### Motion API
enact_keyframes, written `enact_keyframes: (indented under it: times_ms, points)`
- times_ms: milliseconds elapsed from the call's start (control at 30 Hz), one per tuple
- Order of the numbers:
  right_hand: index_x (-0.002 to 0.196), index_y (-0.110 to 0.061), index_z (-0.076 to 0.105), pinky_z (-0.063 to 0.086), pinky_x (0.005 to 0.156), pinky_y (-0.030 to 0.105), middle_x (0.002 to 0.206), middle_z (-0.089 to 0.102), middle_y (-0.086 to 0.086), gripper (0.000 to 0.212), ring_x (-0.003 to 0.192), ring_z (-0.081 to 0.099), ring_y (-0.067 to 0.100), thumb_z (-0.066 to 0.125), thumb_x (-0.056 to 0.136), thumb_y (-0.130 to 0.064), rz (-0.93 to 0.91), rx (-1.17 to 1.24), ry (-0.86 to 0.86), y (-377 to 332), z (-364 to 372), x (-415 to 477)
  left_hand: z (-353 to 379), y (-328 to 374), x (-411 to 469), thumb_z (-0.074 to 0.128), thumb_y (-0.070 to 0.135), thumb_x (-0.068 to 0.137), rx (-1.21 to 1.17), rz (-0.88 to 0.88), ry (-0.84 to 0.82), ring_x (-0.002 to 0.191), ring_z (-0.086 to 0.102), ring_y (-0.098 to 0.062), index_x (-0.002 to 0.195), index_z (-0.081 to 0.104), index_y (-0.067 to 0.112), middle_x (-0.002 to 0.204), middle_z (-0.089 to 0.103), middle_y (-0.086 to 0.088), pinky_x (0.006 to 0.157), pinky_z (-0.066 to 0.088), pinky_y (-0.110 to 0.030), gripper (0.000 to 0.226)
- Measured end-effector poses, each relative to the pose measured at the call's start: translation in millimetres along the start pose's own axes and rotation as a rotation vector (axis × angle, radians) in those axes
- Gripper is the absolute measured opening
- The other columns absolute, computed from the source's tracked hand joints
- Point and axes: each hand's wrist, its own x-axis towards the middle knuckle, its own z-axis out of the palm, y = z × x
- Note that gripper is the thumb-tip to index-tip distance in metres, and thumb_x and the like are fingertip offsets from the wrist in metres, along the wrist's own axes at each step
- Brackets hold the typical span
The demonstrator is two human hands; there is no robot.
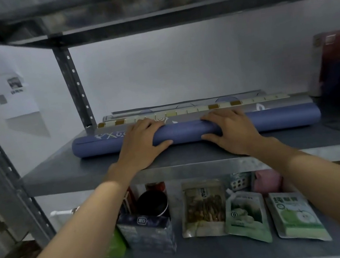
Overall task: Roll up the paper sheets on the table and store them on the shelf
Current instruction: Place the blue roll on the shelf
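Gripping blue paper roll [187, 132] on shelf [72, 172], left hand [140, 144] and right hand [230, 131] curled over it, other rolls [194, 109] behind

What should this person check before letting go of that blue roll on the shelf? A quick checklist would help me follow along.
1. Blue roll lies flat along the shelf board: ok.
2. Left hand and right hand both grip the roll, fingers over the top: ok.
3. Bare board in front of the roll, so it sits back from the edge: ok.
4. Other rolls lie just behind it, blocking a backward roll: ok.
5. Outer paper edge tucked so that it will not unroll: cannot tell.
6. No sheets left on the table: cannot tell, the table is out of view.
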Motion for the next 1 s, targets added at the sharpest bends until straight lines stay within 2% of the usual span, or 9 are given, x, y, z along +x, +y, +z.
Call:
enact_keyframes:
  times_ms: [133,267,467,700,1000]
  points:
    - [0.126,-0.022,0.056,0.037,0.098,0.043,0.125,0.061,0.004,0.053,0.114,0.054,0.027,0.047,0.085,-0.054,-0.027,0.008,-0.01,0,0,0,-1,1,0,0.056,0.054,0.087,-0.003,0.02,-0.014,0.111,0.047,-0.018,0.128,0.052,0.023,0.123,0.054,0.004,0.097,0.034,-0.033,0.051]
    - [0.127,-0.022,0.054,0.035,0.099,0.044,0.125,0.061,0.004,0.062,0.114,0.055,0.026,0.037,0.083,-0.063,-0.037,-0.019,-0.008,0,-1,-1,-1,4,0,0.054,0.054,0.088,0.002,0.019,-0.026,0.114,0.046,-0.016,0.129,0.05,0.024,0.127,0.053,0.004,0.099,0.033,-0.033,0.051]
    - [0.126,-0.017,0.056,0.035,0.101,0.048,0.124,0.062,0.008,0.065,0.111,0.057,0.029,0.051,0.08,-0.063,-0.051,-0.082,0.066,-4,-5,-4,-5,8,-2,0.046,0.058,0.089,0.03,0.05,-0.022,0.116,0.044,-0.016,0.129,0.05,0.021,0.13,0.051,0.002,0.1,0.032,-0.033,0.055]
    - [0.126,-0.018,0.055,0.034,0.101,0.045,0.124,0.062,0.005,0.072,0.113,0.055,0.027,0.036,0.08,-0.069,-0.062,-0.063,0.008,-6,-5,-4,-10,16,-5,0.051,0.052,0.091,0.042,0.074,-0.042,0.119,0.043,-0.016,0.131,0.048,0.022,0.132,0.05,0.003,0.102,0.03,-0.033,0.05]
    - [0.126,-0.017,0.056,0.036,0.102,0.045,0.125,0.061,0.006,0.07,0.114,0.055,0.027,0.037,0.082,-0.067,-0.081,-0.051,0.032,-6,-5,-6,-15,20,-5,0.051,0.048,0.092,0.04,0.064,-0.044,0.121,0.042,-0.017,0.133,0.047,0.022,0.134,0.049,0.002,0.104,0.028,-0.033,0.049]
